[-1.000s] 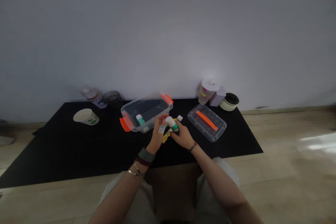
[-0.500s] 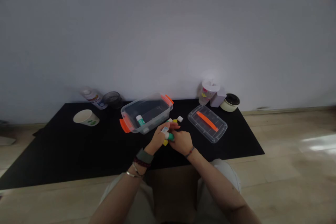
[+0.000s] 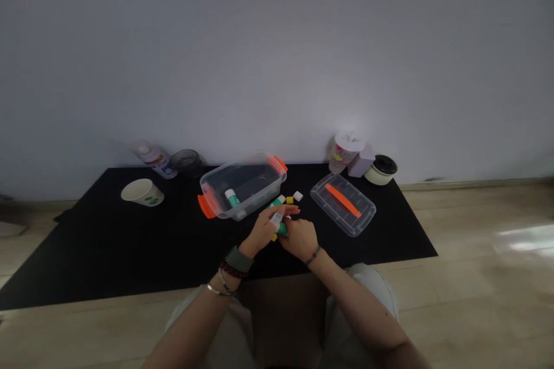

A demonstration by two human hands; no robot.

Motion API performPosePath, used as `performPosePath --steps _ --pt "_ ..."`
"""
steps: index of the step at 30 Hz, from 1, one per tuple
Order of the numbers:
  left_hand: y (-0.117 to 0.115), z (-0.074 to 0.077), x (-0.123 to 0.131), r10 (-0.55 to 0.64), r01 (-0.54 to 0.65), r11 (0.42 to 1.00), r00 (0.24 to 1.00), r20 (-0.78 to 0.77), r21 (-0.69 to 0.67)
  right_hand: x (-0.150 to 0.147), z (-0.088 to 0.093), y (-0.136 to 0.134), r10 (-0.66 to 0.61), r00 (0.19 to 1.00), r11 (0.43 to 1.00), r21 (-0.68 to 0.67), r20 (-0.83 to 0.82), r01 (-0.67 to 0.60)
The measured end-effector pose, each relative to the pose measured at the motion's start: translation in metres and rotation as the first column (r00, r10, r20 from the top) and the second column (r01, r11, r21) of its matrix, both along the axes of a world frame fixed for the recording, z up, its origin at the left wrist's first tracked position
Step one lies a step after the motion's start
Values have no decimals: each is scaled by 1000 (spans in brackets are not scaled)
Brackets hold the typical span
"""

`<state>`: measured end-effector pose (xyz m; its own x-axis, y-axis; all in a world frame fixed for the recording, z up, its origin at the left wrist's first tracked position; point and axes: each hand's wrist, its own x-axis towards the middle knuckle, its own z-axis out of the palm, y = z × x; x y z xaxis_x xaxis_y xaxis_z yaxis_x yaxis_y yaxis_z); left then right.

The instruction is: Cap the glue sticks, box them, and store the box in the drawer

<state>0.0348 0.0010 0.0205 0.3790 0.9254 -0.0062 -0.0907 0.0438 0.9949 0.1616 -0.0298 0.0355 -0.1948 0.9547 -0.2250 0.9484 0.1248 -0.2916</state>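
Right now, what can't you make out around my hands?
All in the head view:
- Stick between your left hand and right hand: the fingers hide most of it, so which hand grips it is unclear.
- Yellow block: mostly hidden by the hands.
- Bottle by the wall: blurred, label unreadable.
- Second stick in the box: label too small to read.

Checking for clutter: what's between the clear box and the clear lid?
Head view: a small white cube and a small yellow cube.
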Motion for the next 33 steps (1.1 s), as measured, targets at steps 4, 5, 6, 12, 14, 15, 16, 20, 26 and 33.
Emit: performPosePath --steps 4,5,6,12,14,15,16,20,26,33 --pt "-3 5 8 153 -153 988 986 66 -9 -1 2 0 -7 1000 1000 20 -17 7" --pt "-3 5 10 216 -215 976 970 113 -21 -1 2 1 -19 1000 999 29 -25 20" --pt "-2 5 11 275 -272 961 948 162 -40 -2 3 1 -40 999 998 37 -34 41" --pt "3 -6 10 413 -412 910 891 188 -51 7 4 8 -236 964 970 37 -121 242" --pt "2 -7 10 353 -353 935 925 140 -29 13 4 10 -270 953 960 39 -136 278" --pt "2 -6 11 328 -327 945 936 128 -28 15 3 11 -277 950 958 38 -145 285" --pt "1 -5 12 308 -306 951 943 124 -33 17 3 12 -277 948 958 34 -155 286" --pt "1 -3 17 285 -278 958 950 127 -74 17 2 13 -271 949 962 -2 -159 274" --pt "0 -1 12 224 -209 971 965 134 -119 16 1 12 -235 916 971 -34 -326 237" --pt "0 7 -3 5 27 993 961 275 -114 19 -5 6 -455 272 763 -528 -848 -372"
